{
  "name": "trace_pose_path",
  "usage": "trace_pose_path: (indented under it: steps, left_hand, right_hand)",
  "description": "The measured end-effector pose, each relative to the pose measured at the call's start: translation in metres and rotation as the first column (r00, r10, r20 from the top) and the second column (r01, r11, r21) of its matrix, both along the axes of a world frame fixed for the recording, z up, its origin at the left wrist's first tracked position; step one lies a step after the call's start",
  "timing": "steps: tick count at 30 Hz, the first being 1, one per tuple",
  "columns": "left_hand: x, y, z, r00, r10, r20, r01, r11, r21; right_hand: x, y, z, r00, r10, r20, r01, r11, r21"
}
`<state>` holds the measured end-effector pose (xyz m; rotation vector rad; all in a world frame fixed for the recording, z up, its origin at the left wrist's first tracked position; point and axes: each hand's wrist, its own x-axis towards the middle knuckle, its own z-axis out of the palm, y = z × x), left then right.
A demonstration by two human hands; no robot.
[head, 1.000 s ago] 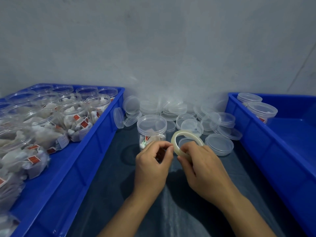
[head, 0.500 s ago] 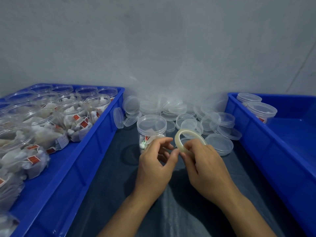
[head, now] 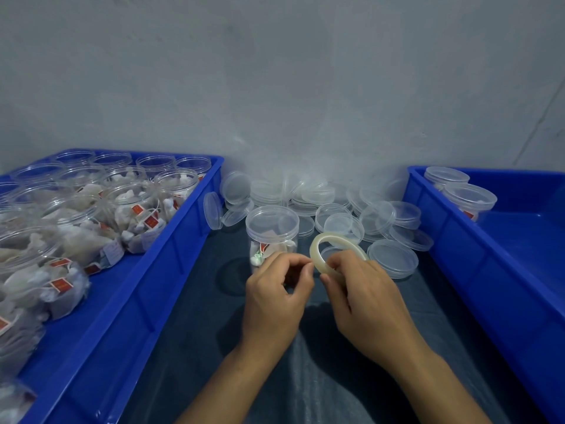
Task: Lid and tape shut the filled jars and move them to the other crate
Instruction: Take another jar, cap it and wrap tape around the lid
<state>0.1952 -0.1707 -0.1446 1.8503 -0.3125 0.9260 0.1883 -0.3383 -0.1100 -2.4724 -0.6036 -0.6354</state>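
Observation:
A clear lidded jar (head: 271,231) filled with tea bags stands on the dark cloth between two blue crates. Just in front of it my right hand (head: 363,301) grips a roll of clear tape (head: 318,246) by its near edge. My left hand (head: 275,298) pinches at the roll's left rim with thumb and forefinger; the tape end itself is too fine to see. The left crate (head: 165,270) holds several open filled jars (head: 131,206). In the right crate (head: 501,289) two lidded jars (head: 467,200) stand at the far corner.
A heap of loose clear lids (head: 360,209) lies against the grey wall behind the jar, with one lid (head: 393,258) flat beside the tape roll. Dark cloth (head: 195,356) covers the surface between the crates.
The roll has tilted and shifted slightly in my right hand. My left fingers have picked along its rim and now pinch at its left edge. The jar has not moved.

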Motion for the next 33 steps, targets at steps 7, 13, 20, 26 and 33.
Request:
trace_pose_path:
  steps: [7,13,20,26,33]
  left_hand:
    - [0.0,0.0,0.001,0.999,-0.023,-0.023,0.023,0.999,-0.037]
    - [0.0,0.001,0.0,0.999,-0.023,-0.024,0.023,1.0,-0.008]
    - [-0.001,-0.001,0.001,0.999,-0.03,-0.042,0.03,0.999,0.01]
    - [-0.001,0.004,0.003,0.996,0.006,-0.088,-0.011,0.998,-0.065]
    - [-0.002,-0.004,0.003,0.972,-0.165,-0.169,0.13,0.971,-0.199]
  right_hand:
    - [0.0,0.001,0.001,1.0,-0.016,-0.02,0.017,0.999,0.045]
    - [-0.002,0.003,0.003,0.999,-0.047,-0.014,0.048,0.998,0.051]
    - [-0.001,0.009,0.0,0.992,-0.125,0.009,0.124,0.988,0.088]
    - [0.008,-0.001,-0.006,0.986,-0.164,-0.034,0.168,0.965,0.2]
    - [0.004,0.003,-0.002,0.995,-0.091,0.035,0.083,0.979,0.186]
